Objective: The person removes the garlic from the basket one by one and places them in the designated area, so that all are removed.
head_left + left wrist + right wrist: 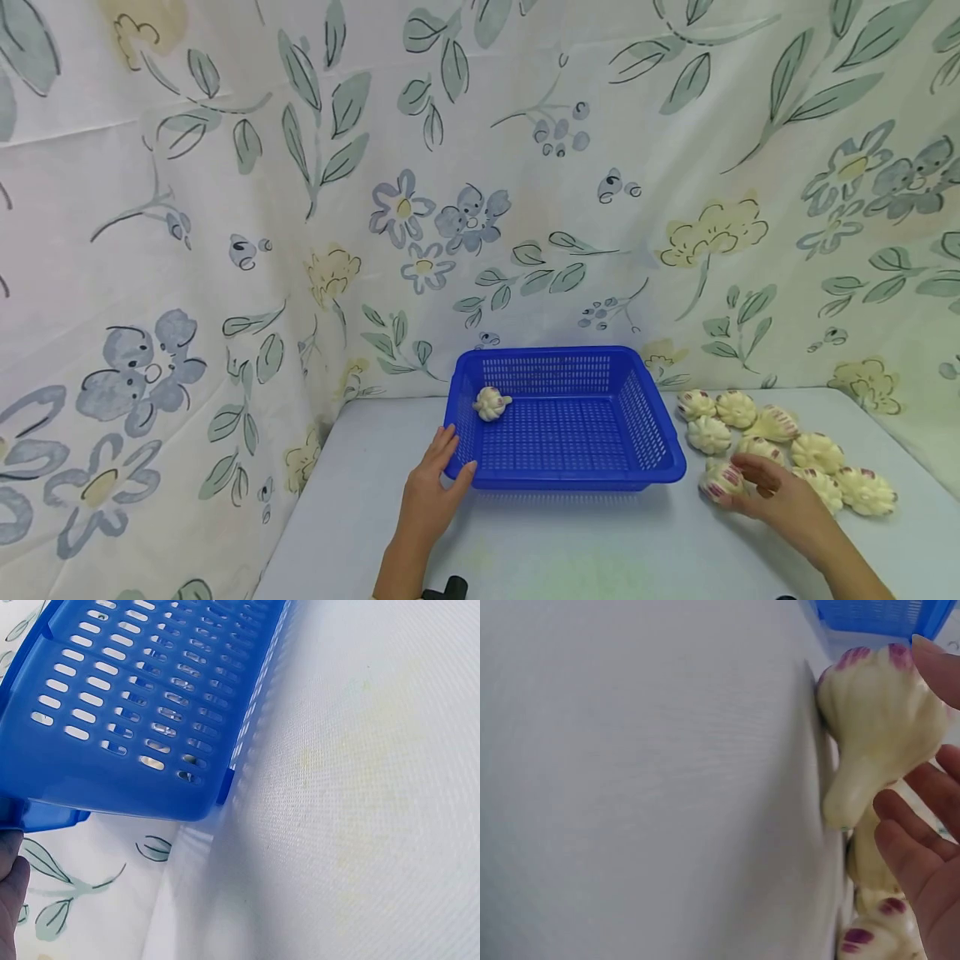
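A blue plastic basket (566, 483) with slotted sides sits on the table, one garlic bulb (491, 404) inside it near the left wall. My left hand (429, 492) rests at the basket's front left corner, fingers along the rim and thumb spread toward the front edge. On the right, my right hand (780, 500) has its thumb and fingers round a purple-streaked garlic bulb (722, 481). The right wrist view shows that garlic bulb (881, 712) with its stem toward the camera, the thumb on one side and the other fingers behind it.
Several more garlic bulbs (817, 452) lie in a cluster to the right of the basket, around and beyond my right hand. A white cloth (555, 550) covers the table. Flower-patterned fabric (525, 208) hangs behind and along the left side.
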`<state>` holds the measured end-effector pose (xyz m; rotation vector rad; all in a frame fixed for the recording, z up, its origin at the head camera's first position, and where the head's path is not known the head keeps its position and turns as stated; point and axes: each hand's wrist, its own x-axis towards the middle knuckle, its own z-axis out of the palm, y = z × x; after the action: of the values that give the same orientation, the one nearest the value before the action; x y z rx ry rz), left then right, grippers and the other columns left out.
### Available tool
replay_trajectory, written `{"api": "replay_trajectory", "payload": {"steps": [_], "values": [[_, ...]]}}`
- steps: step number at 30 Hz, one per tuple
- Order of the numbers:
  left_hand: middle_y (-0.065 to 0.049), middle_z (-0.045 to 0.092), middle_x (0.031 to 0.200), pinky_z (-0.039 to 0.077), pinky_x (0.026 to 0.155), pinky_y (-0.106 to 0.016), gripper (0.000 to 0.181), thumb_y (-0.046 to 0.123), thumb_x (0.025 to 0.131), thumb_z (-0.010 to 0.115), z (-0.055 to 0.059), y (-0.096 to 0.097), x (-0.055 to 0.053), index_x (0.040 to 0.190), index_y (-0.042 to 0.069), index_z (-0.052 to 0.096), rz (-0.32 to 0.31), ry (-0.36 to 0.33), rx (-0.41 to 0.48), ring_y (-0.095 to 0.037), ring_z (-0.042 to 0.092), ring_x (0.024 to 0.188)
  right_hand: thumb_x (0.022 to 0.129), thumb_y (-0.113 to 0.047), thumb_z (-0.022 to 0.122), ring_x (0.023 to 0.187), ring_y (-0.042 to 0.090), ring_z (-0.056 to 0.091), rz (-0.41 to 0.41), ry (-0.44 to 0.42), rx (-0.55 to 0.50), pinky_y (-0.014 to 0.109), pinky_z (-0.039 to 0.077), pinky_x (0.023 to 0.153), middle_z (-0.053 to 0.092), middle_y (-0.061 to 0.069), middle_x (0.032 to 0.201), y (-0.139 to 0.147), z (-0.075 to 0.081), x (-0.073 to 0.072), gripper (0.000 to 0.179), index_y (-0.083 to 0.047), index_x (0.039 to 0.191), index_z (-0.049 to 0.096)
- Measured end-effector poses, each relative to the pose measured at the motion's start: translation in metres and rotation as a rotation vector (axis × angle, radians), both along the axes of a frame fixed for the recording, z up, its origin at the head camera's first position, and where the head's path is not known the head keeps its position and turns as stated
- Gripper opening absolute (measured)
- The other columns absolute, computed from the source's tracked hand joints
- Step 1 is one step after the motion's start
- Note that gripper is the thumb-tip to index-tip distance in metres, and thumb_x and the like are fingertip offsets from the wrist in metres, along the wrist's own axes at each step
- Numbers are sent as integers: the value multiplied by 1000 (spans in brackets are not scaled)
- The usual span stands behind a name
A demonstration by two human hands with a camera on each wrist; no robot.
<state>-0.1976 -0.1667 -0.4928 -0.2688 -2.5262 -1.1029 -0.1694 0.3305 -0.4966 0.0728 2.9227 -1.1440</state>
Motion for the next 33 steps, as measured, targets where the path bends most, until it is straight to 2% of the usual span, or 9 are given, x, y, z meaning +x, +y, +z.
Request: {"api": "replay_trajectory", "payload": {"steps": [2,3,6,13,21,29,33], "values": [[2,45,152,35,113,-44,63,49,94,62,-1,0,-1,137,4,58,-2,8,0,-15,34,145,80,-50,77,116,40,60,-1,10,29,27,57,83,59,28,132,0,4,-1,83,1,140,48],[1,45,152,35,113,-45,63,49,94,62,-1,0,-1,137,4,58,-5,12,3,-15,34,145,81,-50,77,119,49,56,0,14,30,34,58,85,58,29,132,-1,7,-1,83,1,140,48],[2,45,152,35,112,-45,63,50,94,61,-3,-1,-1,137,4,58,-6,18,-1,-15,35,145,83,-50,74,119,53,54,11,32,42,51,55,88,54,31,136,-2,16,-5,83,2,140,46],[1,45,152,36,112,-44,66,54,93,59,-3,-1,-1,137,5,58,-9,21,-7,-15,34,145,87,-47,72,125,53,47,44,72,35,55,49,95,48,32,141,-10,50,-19,83,2,146,40],[-1,46,152,36,111,-44,65,52,94,60,-2,-2,-1,136,3,58,-18,43,-8,-17,35,145,90,-49,67,124,52,48,94,174,68,61,46,96,52,29,139,-27,87,-41,77,-3,147,41],[2,45,152,36,112,-43,66,55,94,58,-3,-2,-2,137,4,58,-23,36,-1,-16,34,145,91,-48,67,127,47,49,153,222,23,61,46,98,50,25,143,-55,102,-69,74,-4,146,43],[2,44,153,36,112,-44,66,54,94,58,-4,-2,-2,137,4,57,-29,30,6,-16,34,145,88,-51,68,129,46,49,187,199,-30,60,49,96,49,22,145,-76,108,-83,77,-6,146,43]]}}
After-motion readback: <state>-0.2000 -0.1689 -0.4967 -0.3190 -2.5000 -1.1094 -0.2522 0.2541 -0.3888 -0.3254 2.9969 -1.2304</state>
